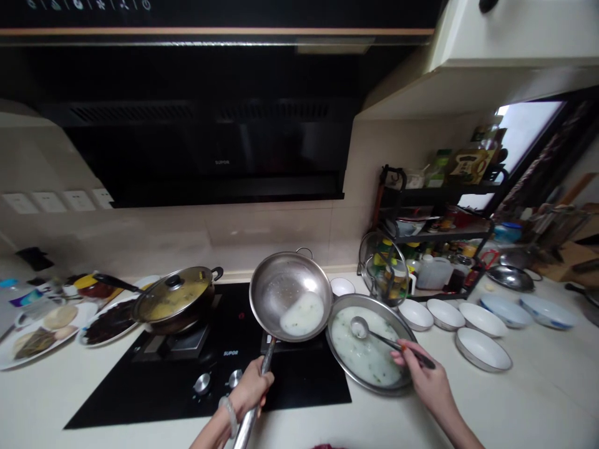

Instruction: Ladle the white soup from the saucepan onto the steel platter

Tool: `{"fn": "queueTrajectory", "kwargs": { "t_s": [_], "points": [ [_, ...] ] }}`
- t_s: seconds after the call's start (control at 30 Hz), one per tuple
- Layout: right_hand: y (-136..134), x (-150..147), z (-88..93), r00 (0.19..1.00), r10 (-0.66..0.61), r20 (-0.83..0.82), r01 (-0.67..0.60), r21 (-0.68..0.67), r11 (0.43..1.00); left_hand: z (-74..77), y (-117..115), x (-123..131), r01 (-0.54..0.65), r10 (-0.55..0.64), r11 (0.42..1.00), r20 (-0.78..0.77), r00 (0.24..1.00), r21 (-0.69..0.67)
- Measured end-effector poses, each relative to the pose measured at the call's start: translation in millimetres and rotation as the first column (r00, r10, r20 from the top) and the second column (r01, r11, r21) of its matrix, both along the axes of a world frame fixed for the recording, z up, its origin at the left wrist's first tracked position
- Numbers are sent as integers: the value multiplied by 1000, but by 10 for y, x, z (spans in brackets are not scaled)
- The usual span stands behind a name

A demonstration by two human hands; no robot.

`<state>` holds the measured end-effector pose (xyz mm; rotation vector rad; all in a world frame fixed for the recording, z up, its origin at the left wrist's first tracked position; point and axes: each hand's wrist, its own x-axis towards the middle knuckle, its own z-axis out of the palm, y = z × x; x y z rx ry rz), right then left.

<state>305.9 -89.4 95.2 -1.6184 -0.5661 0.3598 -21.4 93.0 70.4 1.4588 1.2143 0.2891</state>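
My left hand [253,388] is closed round the long metal handle of a steel wok [276,284]. The wok is tilted to the right over the stove, and a small pool of white soup lies at its lower right side. Beside it, on the counter, stands a wide metal basin [406,381] of white soup with green bits. My right hand [423,371] grips the dark handle of a ladle [359,327], whose bowl is at the soup's surface. The wok's right rim is close to the basin's left rim; whether they touch is unclear.
A lidded pan [175,299] sits on the left burner of the black stove [224,386]. Plates of food [110,321] are at the left. Several bowls [484,349] stand right of the basin, before a seasoning rack [444,234]. A range hood [219,143] hangs above.
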Motion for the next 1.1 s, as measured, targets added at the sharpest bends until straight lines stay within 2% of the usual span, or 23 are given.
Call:
{"fn": "queueTrajectory", "kwargs": {
  "t_s": [0.1, 0.17, 0.23, 0.3, 0.37, 0.47, 0.57, 0.67, 0.73, 0.87, 1.0, 1.1],
  "points": [
    [-104, -59, -133, 974, 137, 180, -138, -7, 990, 26, -11, 8, -2, 1, 1000, -12, 1000, -4],
    [-155, -83, -204, 923, 229, 309, -232, -25, 972, 45, -24, 14, -8, 8, 1000, -15, 1000, -9],
    [-185, -89, -250, 865, 267, 424, -270, -53, 961, 59, -34, 19, -18, 18, 1000, -15, 1000, -10],
    [-187, -84, -266, 843, 257, 472, -264, -54, 963, 69, -39, 22, -22, 22, 1000, -14, 1000, -9],
    [-159, -71, -251, 889, 201, 412, -217, -10, 976, 74, -39, 24, -20, 20, 1000, -13, 1000, -4],
    [-65, -39, -184, 987, 16, 158, -20, 28, 999, 75, -36, 25, -13, 13, 1000, -16, 1000, 4],
    [73, -24, -89, 986, -135, -94, 143, 81, 986, 66, -31, 24, -2, 3, 1000, -21, 1000, 8],
    [233, -92, 22, 968, -117, -223, 168, 227, 959, 43, -21, 21, 0, 1, 1000, -24, 1000, 8],
    [348, -189, 96, 972, -66, -227, 125, 258, 958, 29, -12, 18, -3, 4, 1000, -19, 1000, 16],
    [596, -411, 165, 997, 59, -58, -50, 145, 988, 32, -8, 19, -10, 11, 1000, -13, 1000, 27],
    [843, -535, 59, 965, 222, 140, -239, 121, 963, 76, -28, 22, -3, 4, 1000, -36, 999, 23],
    [1003, -567, -80, 922, 302, 242, -347, 172, 922, 110, -49, 21, 7, -7, 1000, -48, 999, 11]
  ]
}}
